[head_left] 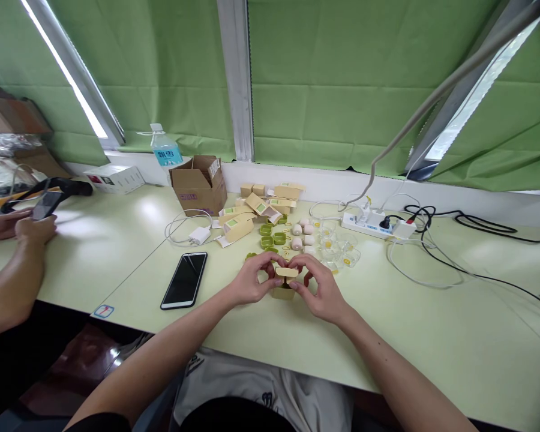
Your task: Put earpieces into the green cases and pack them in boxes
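A small yellowish cardboard box (283, 293) stands on the table near its front middle, its top flaps raised. My left hand (256, 278) pinches the box's upper left side, and my right hand (318, 287) pinches the upper right side. Just behind my hands lie green square cups (279, 239), pale pink round pieces (296, 243) and clear plastic covers (351, 257). Several more small cartons (238, 228), some with opened flaps, are heaped behind the cups. What is inside the held box cannot be made out.
A black-screened phone (184, 280) and a white charger (200, 234) with a looped cable lie left. Behind them stand a brown carton (200, 186) and a bottle (165, 147). A power strip (373, 225) with cables is right. Another person's hands (33, 228) hold a phone far left.
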`<state>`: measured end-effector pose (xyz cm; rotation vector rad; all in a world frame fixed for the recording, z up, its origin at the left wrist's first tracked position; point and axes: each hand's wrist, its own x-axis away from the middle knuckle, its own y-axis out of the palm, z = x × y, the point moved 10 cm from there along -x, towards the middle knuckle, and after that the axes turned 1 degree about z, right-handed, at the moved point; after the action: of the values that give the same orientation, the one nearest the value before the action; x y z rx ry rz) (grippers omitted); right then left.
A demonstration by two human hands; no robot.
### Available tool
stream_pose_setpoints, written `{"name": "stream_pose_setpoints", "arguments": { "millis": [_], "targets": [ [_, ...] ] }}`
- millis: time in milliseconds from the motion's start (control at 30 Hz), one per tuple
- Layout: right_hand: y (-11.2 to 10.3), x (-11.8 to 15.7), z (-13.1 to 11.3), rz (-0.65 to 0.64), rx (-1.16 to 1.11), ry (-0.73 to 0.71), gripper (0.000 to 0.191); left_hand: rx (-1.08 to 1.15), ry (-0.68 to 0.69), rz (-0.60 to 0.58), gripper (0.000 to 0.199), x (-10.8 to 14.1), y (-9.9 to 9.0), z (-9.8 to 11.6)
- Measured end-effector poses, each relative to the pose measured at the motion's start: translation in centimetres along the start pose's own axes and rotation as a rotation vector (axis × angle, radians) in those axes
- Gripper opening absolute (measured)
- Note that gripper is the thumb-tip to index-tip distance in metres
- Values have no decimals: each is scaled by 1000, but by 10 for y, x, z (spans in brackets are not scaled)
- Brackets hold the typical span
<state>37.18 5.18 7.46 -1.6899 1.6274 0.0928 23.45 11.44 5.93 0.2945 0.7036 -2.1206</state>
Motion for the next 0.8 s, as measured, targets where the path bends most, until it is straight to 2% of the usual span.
{"name": "stream_pose_setpoints", "arguments": {
  "millis": [200, 533, 800],
  "targets": [
    [2, 3, -3, 34, 106, -104, 7, 16, 97, -54, 19, -1, -3, 11],
    [2, 6, -12, 55, 188, -234, 14, -171, 303, -40, 10, 4, -2, 28],
    [-3, 12, -32, 102, 368, -407, 13, -458, 601, 36, 9, 18, 0, 51]
  ]
}}
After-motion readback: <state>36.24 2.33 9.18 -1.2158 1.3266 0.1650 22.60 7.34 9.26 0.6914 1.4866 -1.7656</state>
